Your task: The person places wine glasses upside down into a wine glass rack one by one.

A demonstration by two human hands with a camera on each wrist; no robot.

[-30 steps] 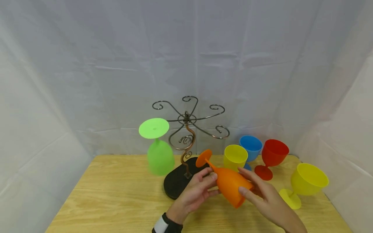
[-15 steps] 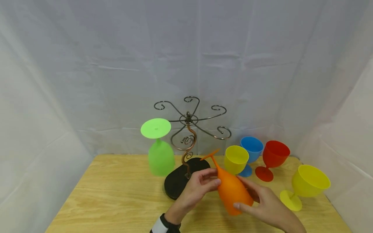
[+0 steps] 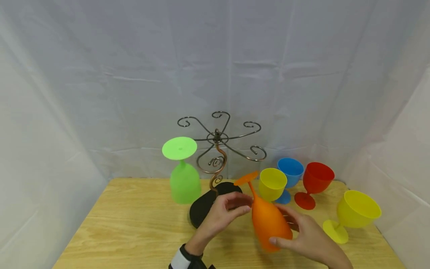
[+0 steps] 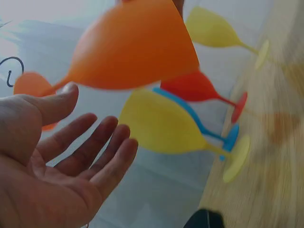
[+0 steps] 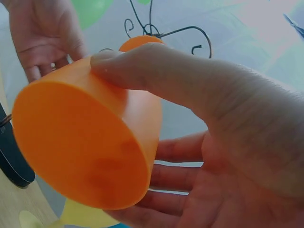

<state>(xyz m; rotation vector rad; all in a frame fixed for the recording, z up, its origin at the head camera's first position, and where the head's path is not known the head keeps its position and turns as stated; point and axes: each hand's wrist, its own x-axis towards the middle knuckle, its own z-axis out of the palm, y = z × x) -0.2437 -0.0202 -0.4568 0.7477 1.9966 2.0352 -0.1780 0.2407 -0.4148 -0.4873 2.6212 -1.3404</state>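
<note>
With my right hand point(image 3: 304, 236), thumb on one side and fingers on the other, I pinch the bowl of an orange plastic goblet point(image 3: 268, 222). It is tilted and upside down above a pale wood-grained surface point(image 3: 134, 224), its mouth downward and its round foot raised. Just beside its stem and bowl, my left hand point(image 3: 223, 213) is loosely spread, palm turned toward the goblet; I cannot tell whether a fingertip touches it. A black-and-white band point(image 3: 181, 259) circles my left wrist. Beyond my left hand stands a metal rack point(image 3: 217, 138) with a black oval base point(image 3: 201, 211), a wavy copper-coloured post and dark wire arms ending in curls. At the rack's left, a bright green plastic goblet point(image 3: 184, 183) hangs upside down, foot uppermost. To the right, four more plastic goblets stand upright: a yellow goblet point(image 3: 273, 183) just behind the orange one, a blue goblet point(image 3: 290, 171) behind that, then a red goblet point(image 3: 317, 177), and a second yellow goblet point(image 3: 357, 209) farthest right. White cloth point(image 3: 134, 74) hangs behind everything.
</note>
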